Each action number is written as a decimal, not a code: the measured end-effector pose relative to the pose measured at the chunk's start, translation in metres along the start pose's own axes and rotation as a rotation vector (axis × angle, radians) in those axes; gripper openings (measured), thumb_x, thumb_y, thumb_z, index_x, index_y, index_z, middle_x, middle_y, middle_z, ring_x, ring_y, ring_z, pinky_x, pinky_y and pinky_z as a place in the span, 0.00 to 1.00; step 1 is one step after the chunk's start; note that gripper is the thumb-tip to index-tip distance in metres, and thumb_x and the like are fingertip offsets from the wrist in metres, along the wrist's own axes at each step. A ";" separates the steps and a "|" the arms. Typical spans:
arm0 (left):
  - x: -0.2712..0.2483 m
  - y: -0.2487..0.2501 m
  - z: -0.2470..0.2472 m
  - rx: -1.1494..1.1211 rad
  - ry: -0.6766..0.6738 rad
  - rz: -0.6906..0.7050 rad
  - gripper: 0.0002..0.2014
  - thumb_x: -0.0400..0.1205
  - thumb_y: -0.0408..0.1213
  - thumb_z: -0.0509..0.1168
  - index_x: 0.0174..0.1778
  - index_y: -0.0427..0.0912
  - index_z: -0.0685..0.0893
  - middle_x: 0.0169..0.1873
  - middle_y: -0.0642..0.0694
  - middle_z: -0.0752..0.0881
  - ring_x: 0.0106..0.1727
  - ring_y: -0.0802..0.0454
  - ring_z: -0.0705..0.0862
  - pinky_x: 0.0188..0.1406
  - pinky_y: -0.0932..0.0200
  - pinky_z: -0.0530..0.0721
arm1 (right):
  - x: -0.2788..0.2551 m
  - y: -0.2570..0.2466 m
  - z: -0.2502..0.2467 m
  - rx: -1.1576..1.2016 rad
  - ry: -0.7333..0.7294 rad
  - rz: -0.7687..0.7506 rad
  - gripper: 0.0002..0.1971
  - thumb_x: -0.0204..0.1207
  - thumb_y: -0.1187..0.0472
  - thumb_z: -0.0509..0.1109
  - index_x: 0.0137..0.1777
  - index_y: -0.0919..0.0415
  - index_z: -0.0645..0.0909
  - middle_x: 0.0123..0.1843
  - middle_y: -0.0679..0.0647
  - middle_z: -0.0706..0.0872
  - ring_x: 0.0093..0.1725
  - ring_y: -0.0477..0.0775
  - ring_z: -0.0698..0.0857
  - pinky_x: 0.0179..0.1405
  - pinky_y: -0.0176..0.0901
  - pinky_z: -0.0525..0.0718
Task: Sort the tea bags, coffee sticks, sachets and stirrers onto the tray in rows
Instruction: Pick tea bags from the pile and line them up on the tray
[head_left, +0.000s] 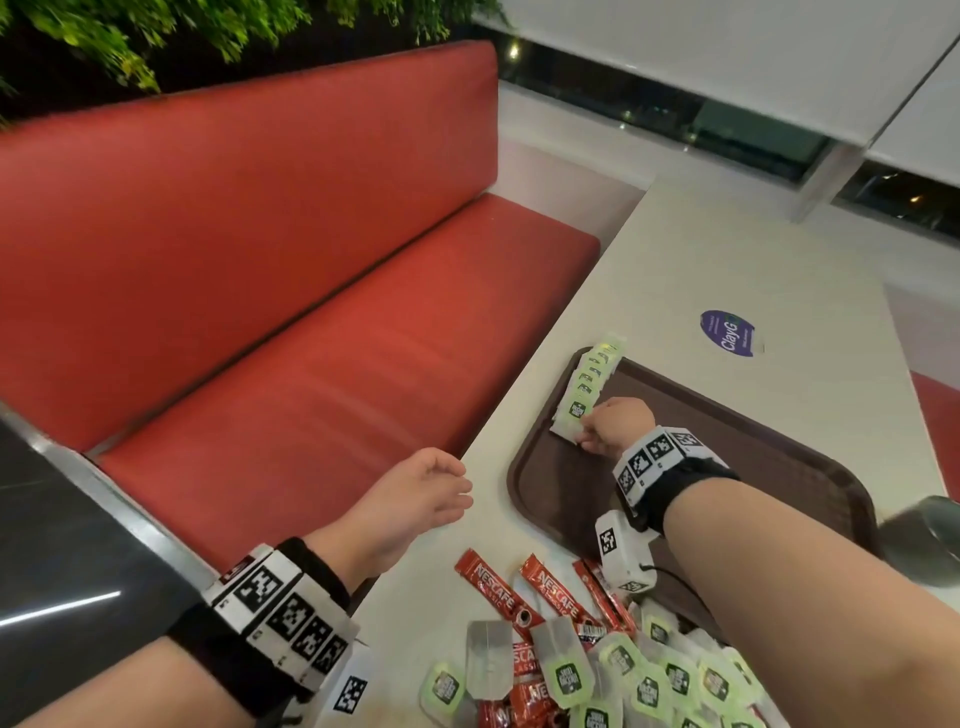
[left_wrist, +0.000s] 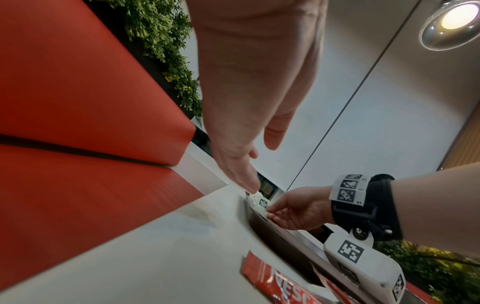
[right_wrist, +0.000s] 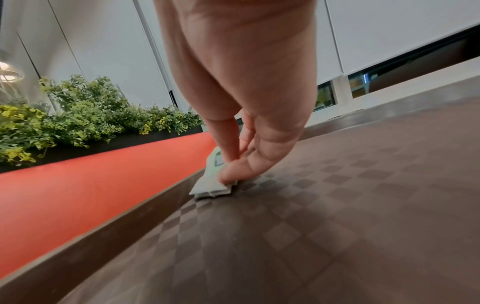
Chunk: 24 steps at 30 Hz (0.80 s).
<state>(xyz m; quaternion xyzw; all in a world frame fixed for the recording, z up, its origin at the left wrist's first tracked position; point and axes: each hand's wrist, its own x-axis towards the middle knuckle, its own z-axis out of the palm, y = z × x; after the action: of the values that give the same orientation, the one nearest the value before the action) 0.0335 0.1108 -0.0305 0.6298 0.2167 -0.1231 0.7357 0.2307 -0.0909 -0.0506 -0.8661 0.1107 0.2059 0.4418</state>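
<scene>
Head view. The right hand (head_left: 612, 426) is over the near left part of the brown tray (head_left: 769, 457), fingertips pinching the nearest tea bag (head_left: 570, 420) at the end of a row of tea bags (head_left: 592, 376) that runs along the tray's left rim. The left hand (head_left: 415, 499) hovers at the left edge of the white table (head_left: 727, 260), fingers loosely extended, holding nothing. Near the bottom edge lies an unsorted pile — green-labelled tea bags (head_left: 670, 675) mixed with red coffee sticks (head_left: 493, 587). A red bench (head_left: 260, 260) stands beside the table; a blue round sticker (head_left: 727, 332) lies beyond the tray.

Left wrist view. The left hand (left_wrist: 233, 127) is relaxed and empty, fingers straight, above the table edge. Beyond it, the right hand (left_wrist: 296, 209) touches the tea bag (left_wrist: 261, 202) at the tray rim. A coffee stick (left_wrist: 272, 281) lies in the foreground, just beside the tray.

Right wrist view. The thumb and fingers (right_wrist: 239, 166) of the right hand (right_wrist: 244, 115) close narrowly on the tea bag (right_wrist: 207, 185) — it rests on the tray's chequered floor (right_wrist: 337, 205), close to the raised rim. The hand hides most of the bag.
</scene>
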 end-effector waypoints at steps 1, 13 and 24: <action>-0.001 0.000 0.000 0.016 0.001 0.004 0.05 0.83 0.32 0.63 0.54 0.38 0.78 0.56 0.37 0.84 0.56 0.48 0.86 0.53 0.62 0.85 | 0.000 0.001 -0.001 0.011 -0.007 -0.009 0.12 0.78 0.72 0.64 0.35 0.58 0.74 0.39 0.58 0.84 0.39 0.55 0.86 0.50 0.52 0.90; -0.028 -0.001 0.005 0.269 -0.008 0.093 0.06 0.82 0.33 0.66 0.53 0.40 0.81 0.51 0.39 0.86 0.48 0.51 0.86 0.50 0.60 0.87 | -0.153 0.012 -0.081 0.090 -0.034 -0.371 0.04 0.77 0.68 0.70 0.47 0.59 0.83 0.38 0.57 0.86 0.36 0.49 0.86 0.38 0.40 0.84; -0.053 -0.012 0.092 0.846 -0.303 0.266 0.05 0.77 0.43 0.70 0.45 0.57 0.82 0.44 0.57 0.86 0.39 0.61 0.80 0.41 0.65 0.82 | -0.272 0.148 -0.118 -0.309 0.154 -0.175 0.07 0.72 0.55 0.76 0.42 0.42 0.81 0.40 0.40 0.86 0.41 0.39 0.83 0.36 0.28 0.76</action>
<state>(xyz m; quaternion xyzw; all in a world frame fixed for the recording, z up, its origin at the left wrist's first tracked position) -0.0038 0.0139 -0.0052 0.8717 -0.0449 -0.1958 0.4469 -0.0365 -0.2707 0.0288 -0.9432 0.0353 0.1145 0.3099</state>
